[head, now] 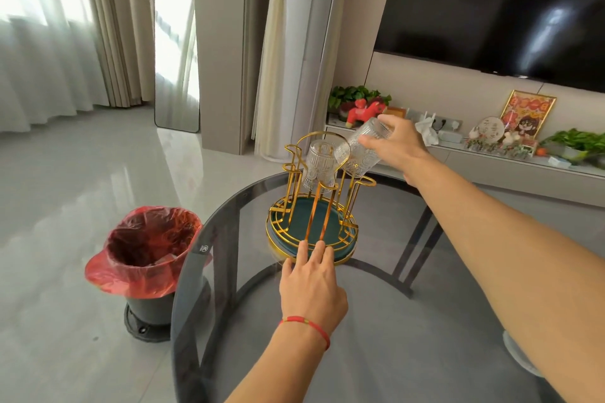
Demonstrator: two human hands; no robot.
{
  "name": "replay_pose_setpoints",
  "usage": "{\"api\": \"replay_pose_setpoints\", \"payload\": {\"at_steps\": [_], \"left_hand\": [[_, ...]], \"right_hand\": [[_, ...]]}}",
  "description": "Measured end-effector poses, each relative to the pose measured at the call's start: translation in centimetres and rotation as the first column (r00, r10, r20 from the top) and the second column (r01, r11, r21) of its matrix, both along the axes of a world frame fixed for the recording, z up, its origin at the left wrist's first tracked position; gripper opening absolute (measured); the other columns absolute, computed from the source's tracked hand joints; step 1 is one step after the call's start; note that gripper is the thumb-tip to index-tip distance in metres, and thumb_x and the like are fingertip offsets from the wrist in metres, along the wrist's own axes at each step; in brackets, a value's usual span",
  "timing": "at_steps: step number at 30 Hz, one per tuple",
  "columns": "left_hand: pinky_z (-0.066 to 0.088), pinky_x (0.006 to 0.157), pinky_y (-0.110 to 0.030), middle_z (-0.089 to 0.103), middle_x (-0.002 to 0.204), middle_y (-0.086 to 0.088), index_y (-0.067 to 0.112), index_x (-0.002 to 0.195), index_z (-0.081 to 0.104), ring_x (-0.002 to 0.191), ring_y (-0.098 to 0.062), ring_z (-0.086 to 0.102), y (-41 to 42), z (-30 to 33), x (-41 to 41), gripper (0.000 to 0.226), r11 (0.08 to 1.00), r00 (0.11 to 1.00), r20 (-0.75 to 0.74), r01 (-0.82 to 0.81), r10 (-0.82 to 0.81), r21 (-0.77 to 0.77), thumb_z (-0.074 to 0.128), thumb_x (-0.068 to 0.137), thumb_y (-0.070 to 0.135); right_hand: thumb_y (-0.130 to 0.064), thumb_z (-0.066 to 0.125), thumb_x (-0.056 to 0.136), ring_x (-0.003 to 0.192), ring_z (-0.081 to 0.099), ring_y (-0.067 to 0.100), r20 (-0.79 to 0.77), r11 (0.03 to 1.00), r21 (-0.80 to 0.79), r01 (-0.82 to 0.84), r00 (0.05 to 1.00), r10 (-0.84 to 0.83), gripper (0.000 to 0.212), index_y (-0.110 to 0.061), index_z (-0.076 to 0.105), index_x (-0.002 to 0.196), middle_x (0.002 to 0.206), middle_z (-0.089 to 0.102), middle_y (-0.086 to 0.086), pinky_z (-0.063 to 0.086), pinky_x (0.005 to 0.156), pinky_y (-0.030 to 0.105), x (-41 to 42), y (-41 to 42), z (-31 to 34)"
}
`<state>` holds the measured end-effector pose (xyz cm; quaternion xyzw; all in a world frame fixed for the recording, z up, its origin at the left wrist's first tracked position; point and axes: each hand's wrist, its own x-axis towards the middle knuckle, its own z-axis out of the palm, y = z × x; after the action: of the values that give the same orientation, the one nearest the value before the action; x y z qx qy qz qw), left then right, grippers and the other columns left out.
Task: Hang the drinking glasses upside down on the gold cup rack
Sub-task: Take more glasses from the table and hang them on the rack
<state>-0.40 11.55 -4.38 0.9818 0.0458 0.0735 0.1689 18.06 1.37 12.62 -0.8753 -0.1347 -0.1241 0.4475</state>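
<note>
A gold wire cup rack with a dark green round tray base stands on the round smoked-glass table. One ribbed clear glass hangs upside down on a far prong. My right hand grips a second ribbed glass, tilted with its mouth down and to the left, just above a right-hand prong. My left hand lies flat on the table, fingertips pressed against the near rim of the rack's base.
A bin with a red plastic liner stands on the floor left of the table. A low TV shelf with plants and ornaments runs behind the table, under a wall-mounted TV. A white round object sits under the table's right side.
</note>
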Motion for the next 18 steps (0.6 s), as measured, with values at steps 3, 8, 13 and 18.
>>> {"api": "replay_pose_setpoints", "payload": {"at_steps": [3, 8, 13, 18], "left_hand": [[0.024, 0.123, -0.051, 0.026, 0.167, -0.002, 0.017, 0.156, 0.027, 0.156, -0.032, 0.009, 0.1, 0.0, 0.1, 0.069, 1.0, 1.0, -0.009, 0.002, -0.002, -0.015, 0.055, 0.094, 0.032], [0.024, 0.123, -0.053, 0.025, 0.167, -0.002, 0.018, 0.155, 0.028, 0.156, -0.032, 0.009, 0.1, 0.0, 0.1, 0.07, 1.0, 1.0, -0.029, 0.005, -0.006, -0.023, 0.058, 0.094, 0.032], [0.031, 0.12, -0.054, 0.029, 0.165, -0.001, 0.018, 0.153, 0.032, 0.156, -0.032, 0.011, -0.2, 0.3, 0.3, 0.066, 0.999, 0.999, -0.038, -0.016, 0.014, -0.047, 0.057, 0.093, 0.029], [0.041, 0.114, -0.054, 0.031, 0.164, 0.0, 0.018, 0.15, 0.037, 0.156, -0.031, 0.011, -0.4, 0.8, 0.4, 0.061, 0.997, 0.997, -0.072, -0.03, 0.024, -0.072, 0.058, 0.093, 0.028]], "right_hand": [[-0.026, 0.085, 0.083, 0.147, 0.043, 0.026, 0.004, 1.0, -0.024, -0.012, 1.0, 0.012, 0.081, -0.015, 0.048, 0.154, 0.161, 0.047, 0.007, 0.03, 0.102, 0.028, 0.3, -0.3, 0.4], [-0.022, 0.086, 0.082, 0.15, 0.039, 0.028, -0.045, 0.992, -0.102, -0.078, 0.996, 0.074, 0.08, -0.017, 0.049, 0.153, 0.163, 0.045, 0.008, 0.029, 0.111, 0.036, 0.6, -1.4, 0.8], [-0.017, 0.087, 0.079, 0.149, 0.039, 0.03, -0.091, 0.962, -0.218, -0.164, 0.985, 0.147, 0.076, -0.021, 0.056, 0.148, 0.16, 0.048, 0.009, 0.031, 0.117, 0.045, 0.1, -0.7, -0.9], [-0.019, 0.091, 0.071, 0.136, 0.053, 0.03, -0.131, 0.945, -0.294, -0.142, 0.986, 0.107, 0.081, -0.019, 0.057, 0.145, 0.15, 0.055, 0.009, 0.046, 0.109, 0.044, 0.4, 0.2, -2.6]]}}
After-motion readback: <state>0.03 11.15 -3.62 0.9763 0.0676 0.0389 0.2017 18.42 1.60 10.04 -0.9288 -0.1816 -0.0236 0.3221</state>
